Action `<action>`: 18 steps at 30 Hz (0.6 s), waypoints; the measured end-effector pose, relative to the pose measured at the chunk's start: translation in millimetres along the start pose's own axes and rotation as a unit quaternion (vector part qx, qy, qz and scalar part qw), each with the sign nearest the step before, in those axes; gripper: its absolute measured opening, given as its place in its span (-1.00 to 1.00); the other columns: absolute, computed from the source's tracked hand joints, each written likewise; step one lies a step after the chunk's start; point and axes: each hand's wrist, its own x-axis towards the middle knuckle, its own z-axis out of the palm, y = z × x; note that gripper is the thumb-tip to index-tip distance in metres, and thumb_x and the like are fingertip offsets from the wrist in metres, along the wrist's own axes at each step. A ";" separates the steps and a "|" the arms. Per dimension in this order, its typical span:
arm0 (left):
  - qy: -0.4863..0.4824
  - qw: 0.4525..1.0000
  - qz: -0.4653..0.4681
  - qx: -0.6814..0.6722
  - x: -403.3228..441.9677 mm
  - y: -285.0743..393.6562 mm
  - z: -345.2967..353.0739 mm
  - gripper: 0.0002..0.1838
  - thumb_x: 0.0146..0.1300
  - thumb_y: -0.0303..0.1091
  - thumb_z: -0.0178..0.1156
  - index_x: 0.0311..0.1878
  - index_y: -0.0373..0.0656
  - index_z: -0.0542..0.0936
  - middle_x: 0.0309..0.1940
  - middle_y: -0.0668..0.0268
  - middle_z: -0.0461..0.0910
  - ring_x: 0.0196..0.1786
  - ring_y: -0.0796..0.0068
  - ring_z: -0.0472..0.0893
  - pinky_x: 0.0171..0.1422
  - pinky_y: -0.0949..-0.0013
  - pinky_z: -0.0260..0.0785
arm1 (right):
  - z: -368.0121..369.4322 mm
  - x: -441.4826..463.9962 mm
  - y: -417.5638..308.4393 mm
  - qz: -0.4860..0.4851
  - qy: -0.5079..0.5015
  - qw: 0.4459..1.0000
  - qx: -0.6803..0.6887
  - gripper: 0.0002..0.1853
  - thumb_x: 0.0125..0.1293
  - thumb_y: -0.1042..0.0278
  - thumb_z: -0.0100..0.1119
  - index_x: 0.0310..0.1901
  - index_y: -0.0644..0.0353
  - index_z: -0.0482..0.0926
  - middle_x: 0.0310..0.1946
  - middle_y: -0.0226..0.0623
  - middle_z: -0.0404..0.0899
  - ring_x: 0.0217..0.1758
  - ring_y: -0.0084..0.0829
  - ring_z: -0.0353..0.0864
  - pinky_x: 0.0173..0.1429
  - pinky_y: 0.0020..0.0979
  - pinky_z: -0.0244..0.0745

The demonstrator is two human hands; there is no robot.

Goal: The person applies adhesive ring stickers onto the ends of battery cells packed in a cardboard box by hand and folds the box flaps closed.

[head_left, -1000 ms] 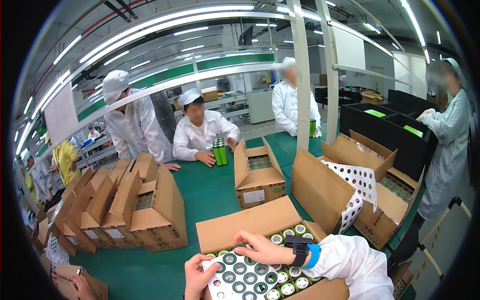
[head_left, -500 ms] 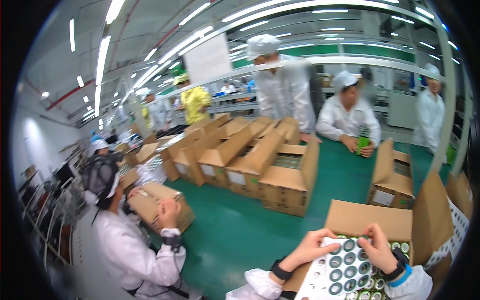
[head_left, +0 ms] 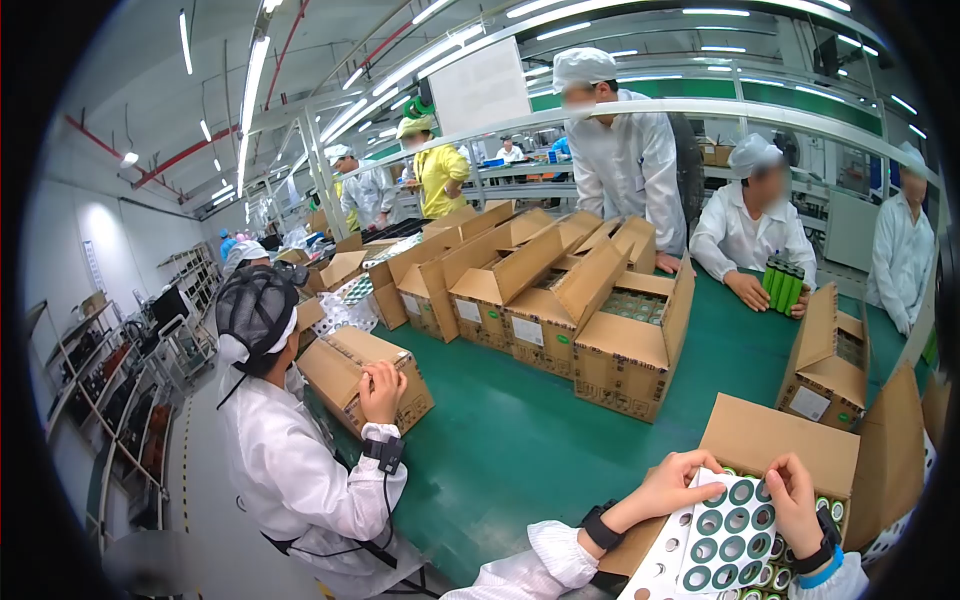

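One left hand [head_left: 662,490] pinching sheet [head_left: 720,535], right [head_left: 797,508] seemingly curled

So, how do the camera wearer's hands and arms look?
The left hand and right hand wear no gloves. The sleeves are white and wrinkled. The left has a black wrist strap; the right, a black wristband and a blue wristband.
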 end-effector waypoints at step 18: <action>-0.004 1.000 -0.007 -0.006 1.8 2.0 -1.8 -0.78 0.16 -0.38 0.24 -0.21 -0.30 0.49 -0.50 0.38 0.58 -0.46 0.82 0.49 -0.43 0.71 0.25 | -0.9 2.1 8.3 -0.002 -0.005 1.000 0.024 -0.90 0.18 0.60 0.06 -0.30 0.27 0.35 -0.42 -0.45 0.36 -0.44 -0.72 0.37 -0.39 -0.69 0.30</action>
